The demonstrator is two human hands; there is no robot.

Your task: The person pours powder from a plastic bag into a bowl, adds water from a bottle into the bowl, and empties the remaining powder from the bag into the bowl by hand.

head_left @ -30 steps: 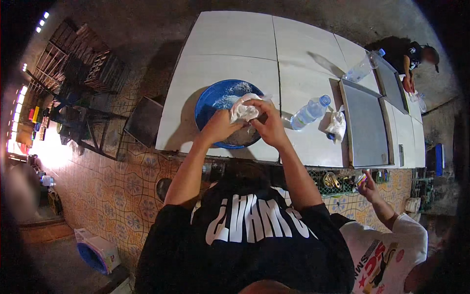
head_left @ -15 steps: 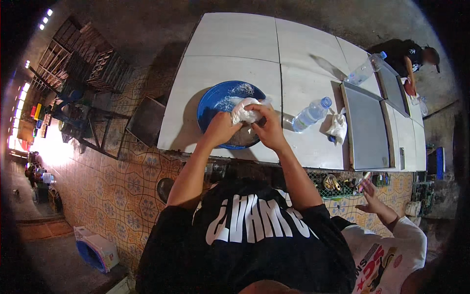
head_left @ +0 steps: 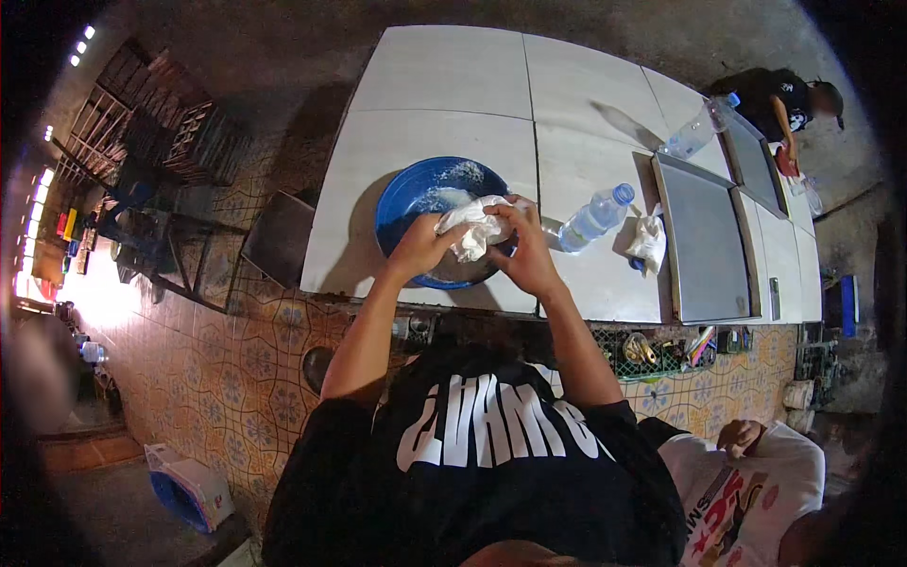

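A crumpled white plastic bag (head_left: pixel 470 227) is held between my two hands over a round blue basin (head_left: pixel 387 210). White powder lies on the basin's inner wall and bottom. My left hand (head_left: pixel 420 249) grips the bag from the left, fingers partly behind it. On the other side my right hand (head_left: pixel 529 255) pinches the bag's upper right edge, thumb below. What is inside the bag is hidden. Just right of the basin, a clear water bottle (head_left: pixel 595 219) leans on its shadowed side, and a small tied white bag (head_left: pixel 649 242) lies beyond it.
A grey metal tray (head_left: pixel 710 248) and a second tray (head_left: pixel 754 161) lie on the white tiled table (head_left: pixel 439 71). Another clear bottle (head_left: pixel 694 134) is at the far right, near a bending person (head_left: pixel 789 104). A person in a white shirt (head_left: pixel 746 482) is close on my right.
My hands have turned and spread the bag, so more of it shows over the basin. The neighbour's hand on the right has drawn back from the table edge toward the body.
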